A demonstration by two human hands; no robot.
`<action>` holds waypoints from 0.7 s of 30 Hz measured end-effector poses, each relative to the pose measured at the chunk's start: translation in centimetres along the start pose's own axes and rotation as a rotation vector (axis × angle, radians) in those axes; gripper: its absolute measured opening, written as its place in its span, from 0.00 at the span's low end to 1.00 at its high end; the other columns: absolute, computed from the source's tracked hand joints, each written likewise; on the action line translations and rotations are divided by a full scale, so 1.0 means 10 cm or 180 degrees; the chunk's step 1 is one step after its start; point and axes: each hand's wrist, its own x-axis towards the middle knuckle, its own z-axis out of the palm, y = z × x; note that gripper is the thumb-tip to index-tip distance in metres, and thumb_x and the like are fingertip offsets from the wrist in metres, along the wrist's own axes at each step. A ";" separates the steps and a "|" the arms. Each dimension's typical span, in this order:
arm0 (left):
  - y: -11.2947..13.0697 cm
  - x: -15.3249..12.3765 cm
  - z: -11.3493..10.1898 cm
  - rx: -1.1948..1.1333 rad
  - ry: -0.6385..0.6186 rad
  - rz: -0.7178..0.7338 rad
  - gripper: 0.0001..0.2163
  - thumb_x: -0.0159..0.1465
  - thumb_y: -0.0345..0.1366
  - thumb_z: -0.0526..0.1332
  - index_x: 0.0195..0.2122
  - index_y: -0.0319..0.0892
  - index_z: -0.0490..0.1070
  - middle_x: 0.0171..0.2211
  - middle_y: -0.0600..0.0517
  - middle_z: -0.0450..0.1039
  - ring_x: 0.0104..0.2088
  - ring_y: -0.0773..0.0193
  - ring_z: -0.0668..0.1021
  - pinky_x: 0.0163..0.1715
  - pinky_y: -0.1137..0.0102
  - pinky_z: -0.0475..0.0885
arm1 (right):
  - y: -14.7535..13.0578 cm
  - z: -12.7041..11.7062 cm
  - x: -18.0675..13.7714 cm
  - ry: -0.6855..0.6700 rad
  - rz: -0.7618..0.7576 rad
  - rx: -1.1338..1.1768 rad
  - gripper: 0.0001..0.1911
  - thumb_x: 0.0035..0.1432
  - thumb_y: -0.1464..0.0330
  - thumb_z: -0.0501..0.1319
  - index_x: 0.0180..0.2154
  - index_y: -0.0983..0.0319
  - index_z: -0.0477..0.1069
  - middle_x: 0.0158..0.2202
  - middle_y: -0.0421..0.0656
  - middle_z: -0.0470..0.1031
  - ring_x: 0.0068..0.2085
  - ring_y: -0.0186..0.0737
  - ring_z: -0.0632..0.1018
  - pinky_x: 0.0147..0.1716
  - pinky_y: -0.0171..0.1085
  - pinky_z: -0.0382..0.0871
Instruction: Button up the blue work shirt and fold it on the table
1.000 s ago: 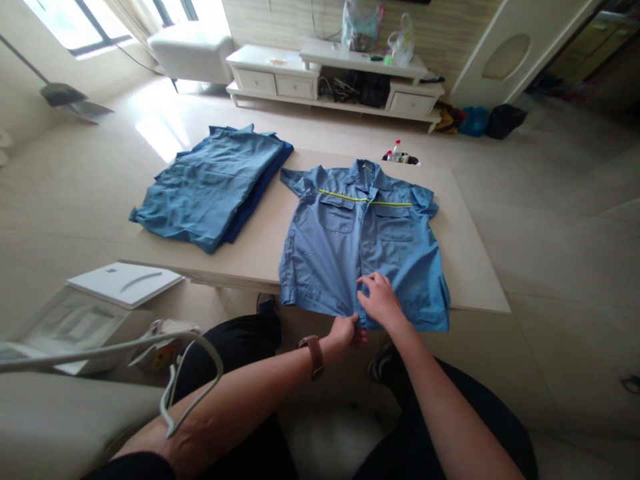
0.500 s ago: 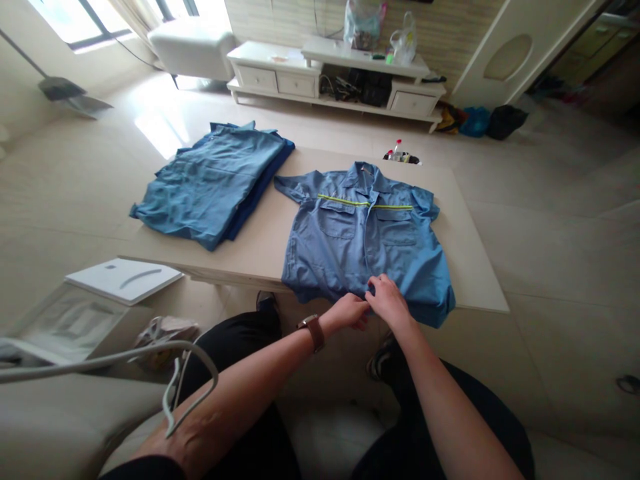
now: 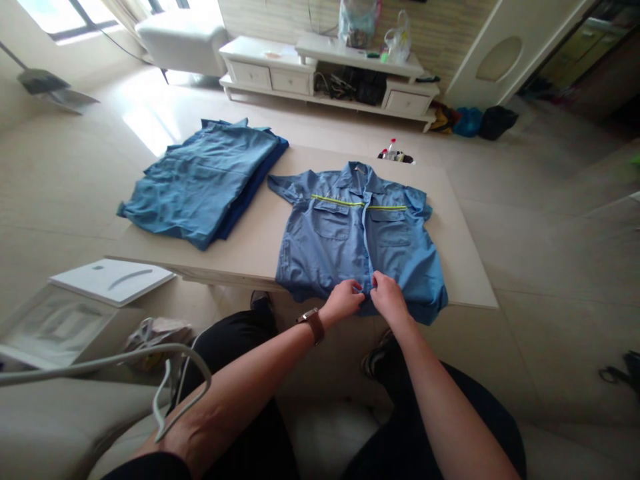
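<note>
A light blue short-sleeved work shirt (image 3: 330, 250) with a yellow chest stripe lies face up on the pale low table (image 3: 470, 267), collar away from me. My left hand (image 3: 343, 300), with a brown watch on the wrist, pinches the front opening near the hem. Close beside it, my right hand (image 3: 389, 299) pinches the other side of the same opening. The two hands almost touch at the shirt's lower middle. The hem hangs slightly over the table's near edge.
A pile of blue garments (image 3: 200, 180) lies on the table's left end. Small bottles (image 3: 393, 152) stand at the far edge. A white lidded box (image 3: 107, 281) sits at my left, a white hanger (image 3: 170, 380) over my knee. A white TV cabinet (image 3: 330, 73) stands beyond.
Both hands have moved up from the hem's edge onto the front opening and come together. The shirt's lower part has been drawn a little toward the collar.
</note>
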 end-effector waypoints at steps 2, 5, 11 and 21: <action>0.02 0.04 0.04 0.0199 0.0110 0.0131 0.15 0.61 0.28 0.61 0.49 0.38 0.77 0.32 0.49 0.82 0.31 0.63 0.82 0.36 0.72 0.74 | 0.00 -0.04 -0.02 0.0060 0.0051 0.0032 0.14 0.55 0.80 0.55 0.38 0.59 0.71 0.34 0.43 0.77 0.35 0.40 0.74 0.34 0.37 0.55; 0.05 0.07 0.10 0.0530 0.0318 0.0356 0.16 0.61 0.28 0.61 0.50 0.42 0.77 0.36 0.48 0.83 0.36 0.60 0.82 0.42 0.69 0.74 | 0.03 -0.08 -0.04 0.0129 0.0039 0.0104 0.13 0.55 0.79 0.56 0.38 0.59 0.70 0.34 0.43 0.77 0.36 0.40 0.74 0.34 0.37 0.55; 0.08 0.13 0.23 0.0826 0.0406 0.0404 0.12 0.63 0.32 0.62 0.47 0.45 0.76 0.40 0.46 0.82 0.40 0.56 0.82 0.42 0.67 0.73 | 0.18 -0.03 -0.07 0.0192 -0.0051 0.0441 0.11 0.52 0.78 0.57 0.36 0.58 0.68 0.33 0.41 0.76 0.36 0.39 0.74 0.36 0.35 0.58; 0.06 0.23 0.31 0.1226 0.0477 0.0392 0.06 0.67 0.33 0.57 0.42 0.44 0.73 0.41 0.44 0.81 0.40 0.54 0.81 0.40 0.67 0.70 | 0.08 -0.10 -0.05 0.0229 -0.0115 0.0680 0.14 0.51 0.79 0.56 0.38 0.58 0.70 0.32 0.42 0.76 0.35 0.41 0.73 0.36 0.36 0.60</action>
